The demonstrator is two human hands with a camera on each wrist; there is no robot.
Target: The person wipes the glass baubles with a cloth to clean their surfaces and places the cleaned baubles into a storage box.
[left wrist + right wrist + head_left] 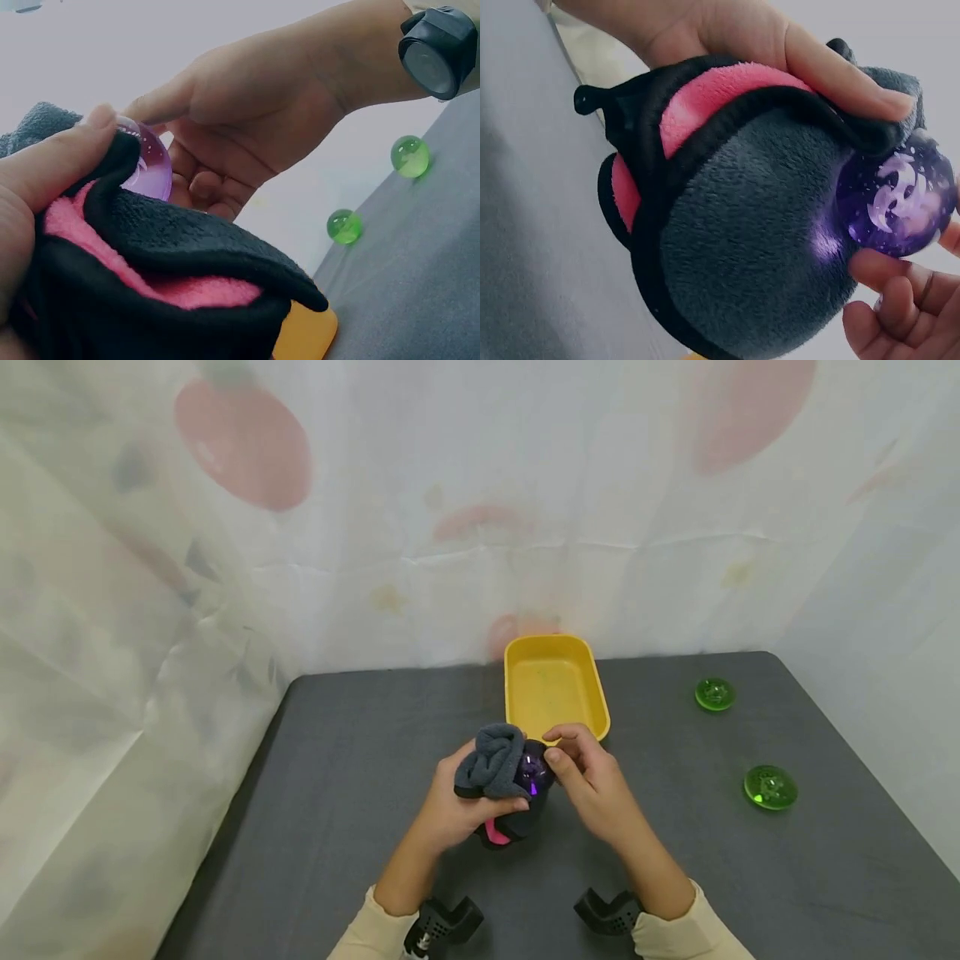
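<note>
My left hand (457,802) grips a grey fleece cloth (491,760) with black edging and a pink lining, bunched around a translucent purple ball (532,770). My right hand (592,777) pinches that ball from the right, just above the table and in front of the yellow tray (510,689). In the left wrist view my thumb (52,165) presses the cloth's black edge (172,255) against the ball (150,169), with the right hand (255,112) curled behind it. The right wrist view shows the cloth (757,247), the ball (896,199) poking out, and the right fingers (900,300) under it.
The dark grey table (360,760) holds two green translucent balls (715,693) (770,787) at the right. The yellow tray has nothing in it. White printed sheeting closes off the back and both sides. Black wrist cameras (442,922) sit near the front edge.
</note>
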